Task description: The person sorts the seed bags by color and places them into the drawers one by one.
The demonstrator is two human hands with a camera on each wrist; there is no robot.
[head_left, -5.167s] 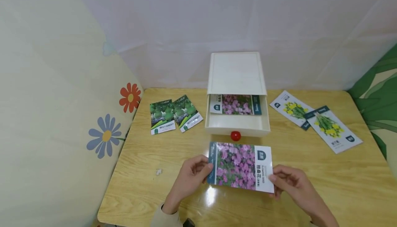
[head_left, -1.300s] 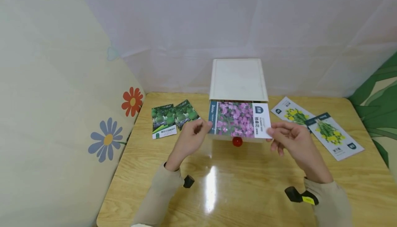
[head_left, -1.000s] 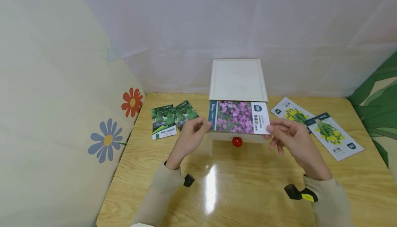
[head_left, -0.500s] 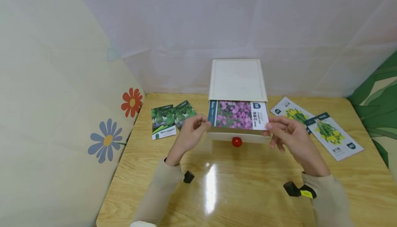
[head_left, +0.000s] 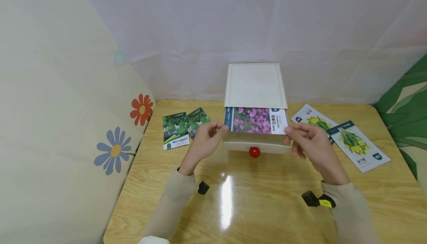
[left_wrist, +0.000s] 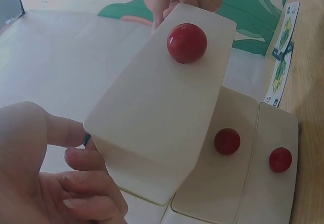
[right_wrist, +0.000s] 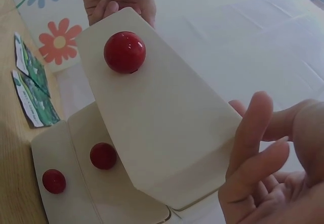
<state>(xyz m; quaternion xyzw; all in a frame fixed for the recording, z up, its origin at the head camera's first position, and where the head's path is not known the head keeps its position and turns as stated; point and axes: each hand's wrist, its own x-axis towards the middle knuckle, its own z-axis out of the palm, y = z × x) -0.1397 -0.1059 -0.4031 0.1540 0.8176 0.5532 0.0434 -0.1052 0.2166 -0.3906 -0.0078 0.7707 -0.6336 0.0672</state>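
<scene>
A seed packet with pink flowers (head_left: 253, 120) spans the pulled-out white drawer (head_left: 238, 146), its far edge under the cabinet top (head_left: 256, 84). My left hand (head_left: 202, 142) pinches the packet's left end between thumb and fingers. At its right end, the right hand (head_left: 311, 146) pinches the near corner. A red knob (head_left: 254, 152) sits on the drawer front. In the left wrist view the drawer front (left_wrist: 162, 92) hides nearly all of the packet, and my left fingers are beside the drawer's corner. The right wrist view shows my right hand (right_wrist: 268, 168) by the opposite corner.
Two green seed packets (head_left: 176, 131) lie left of the cabinet. To its right, two yellow-flower packets (head_left: 363, 146) overlap on the wooden table (head_left: 267, 207). Below the pulled-out drawer, two closed drawers show red knobs (left_wrist: 227, 141). A cloth-covered wall stands behind.
Both hands have carried the packet from in front of the cabinet to over the drawer and slid it farther back under the top. Another pink-flower packet, seen earlier in the drawer, is now hidden.
</scene>
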